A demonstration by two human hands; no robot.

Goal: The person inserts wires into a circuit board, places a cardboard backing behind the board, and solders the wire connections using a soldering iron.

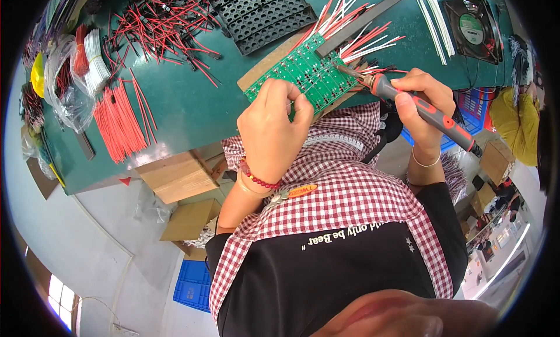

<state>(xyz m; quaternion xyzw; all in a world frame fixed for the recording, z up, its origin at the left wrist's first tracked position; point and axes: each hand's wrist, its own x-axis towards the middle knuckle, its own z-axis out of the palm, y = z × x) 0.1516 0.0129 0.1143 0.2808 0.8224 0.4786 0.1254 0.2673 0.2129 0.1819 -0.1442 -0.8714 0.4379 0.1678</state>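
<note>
Nearest: checked red-and-white apron (350, 191) over a black top, at the table edge; left hand (274, 127), beaded bracelet at the wrist, fingers curled and pinched at the near edge of the green circuit board (303, 71), seemingly on something thin, too small to tell what; right hand (423, 100) closed in a full grip around the red-and-grey soldering iron (429, 112), its tip down on the board's right end, among the soldered leads.

Board lies tilted on a brown backing board (262, 68) on the dark green table (186, 103), just beyond the apron; red and white wires (356, 33) fan out from its far edge, a dark flat bar (367, 19) across them.

Farther left: bundle of cut red wires (119, 118), white wire bundle (96, 60) in clear bags; loose red-and-black leads (160, 25) scattered behind.

Far edge: black perforated trays (259, 13); small black fan (472, 28) at far right, white wires just beside it.

Below the table: cardboard boxes (178, 176), blue crate (192, 284) on the floor.
</note>
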